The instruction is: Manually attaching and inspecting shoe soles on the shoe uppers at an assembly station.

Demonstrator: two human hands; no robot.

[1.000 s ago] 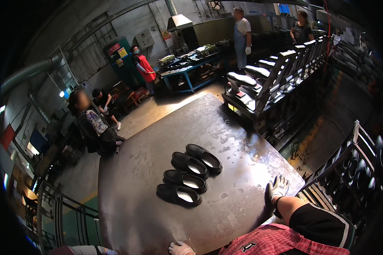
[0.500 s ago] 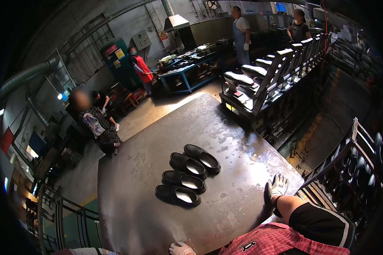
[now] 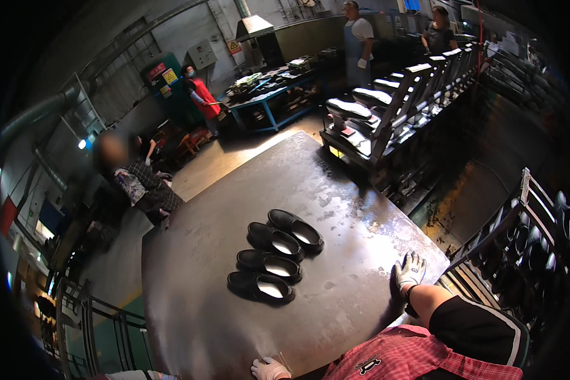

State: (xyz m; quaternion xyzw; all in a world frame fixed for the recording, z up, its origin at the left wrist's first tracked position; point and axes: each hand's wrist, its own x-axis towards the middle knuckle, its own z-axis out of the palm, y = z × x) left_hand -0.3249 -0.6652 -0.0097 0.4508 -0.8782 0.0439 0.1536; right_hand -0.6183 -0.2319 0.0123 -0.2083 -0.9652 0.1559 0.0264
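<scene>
Several black slip-on shoes with pale insoles stand side by side in a slanted row on a large metal-topped table; the nearest shoe and the farthest shoe mark its ends. My right hand, in a white glove, lies flat on the table's right corner, fingers spread, holding nothing. At the near edge, my left hand, gloved too, rests on the tabletop; its fingers look laid out and no object shows in it. Both hands are apart from the shoes.
Beyond the table's far right runs a conveyor line carrying shoes on lasts. A rack of dark shoes stands close on the right. A person is by the table's left edge; others stand farther back near a blue-framed bench. Metal railing borders the lower left.
The view has shifted slightly, so the shoes and table sit a little higher and further left. The person at the left has turned or leaned somewhat. Both my hands stay resting on the table.
</scene>
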